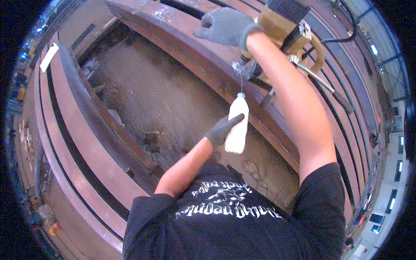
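Observation:
My left hand, in a dark glove, is closed round a white plastic squeeze bottle. The bottle stands nearly upright with its nozzle up, and a thin stream of liquid runs between nozzle and the cutter of a drilling machine. Wet, pale residue clings about that cutter. My right hand, in a grey glove, reaches past the tan and black drilling machine and hovers over or rests on the steel beam. Its thumb stands apart from the fingers, and nothing shows in it.
Lever handles stick out from the machine's right side, and a black cable loops behind it. More long reddish-brown beams lie to the left across a gap with dirty floor. A white strip rests on their far end.

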`<control>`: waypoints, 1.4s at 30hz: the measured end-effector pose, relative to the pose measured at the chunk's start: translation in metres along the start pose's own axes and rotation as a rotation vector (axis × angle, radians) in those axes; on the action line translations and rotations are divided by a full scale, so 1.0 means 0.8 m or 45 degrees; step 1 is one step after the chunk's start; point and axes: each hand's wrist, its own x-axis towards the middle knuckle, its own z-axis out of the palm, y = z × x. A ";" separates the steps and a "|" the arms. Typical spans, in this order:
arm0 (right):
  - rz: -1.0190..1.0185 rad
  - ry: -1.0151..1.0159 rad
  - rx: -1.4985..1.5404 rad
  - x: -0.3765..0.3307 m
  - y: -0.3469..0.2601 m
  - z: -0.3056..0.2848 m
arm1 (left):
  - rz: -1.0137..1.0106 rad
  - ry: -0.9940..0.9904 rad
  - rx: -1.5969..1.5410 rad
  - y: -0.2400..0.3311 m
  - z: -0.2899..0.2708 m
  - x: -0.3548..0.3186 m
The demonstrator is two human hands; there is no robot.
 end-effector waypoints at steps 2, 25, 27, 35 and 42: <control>0.196 0.281 0.050 -0.008 -0.023 -0.007 | 0.025 0.018 -0.077 -0.005 -0.002 0.001; 0.338 -0.150 0.098 -0.024 -0.033 -0.029 | 0.075 0.014 0.004 0.008 0.007 -0.015; 0.344 -0.151 0.105 -0.024 -0.033 -0.029 | 0.021 -0.014 -0.046 0.002 -0.001 -0.006; 0.389 -0.202 0.091 -0.024 -0.043 -0.033 | 0.049 0.071 -0.065 0.000 0.005 -0.007; 0.357 -0.165 0.081 -0.023 -0.038 -0.027 | 0.028 -0.018 -0.089 -0.001 -0.002 -0.002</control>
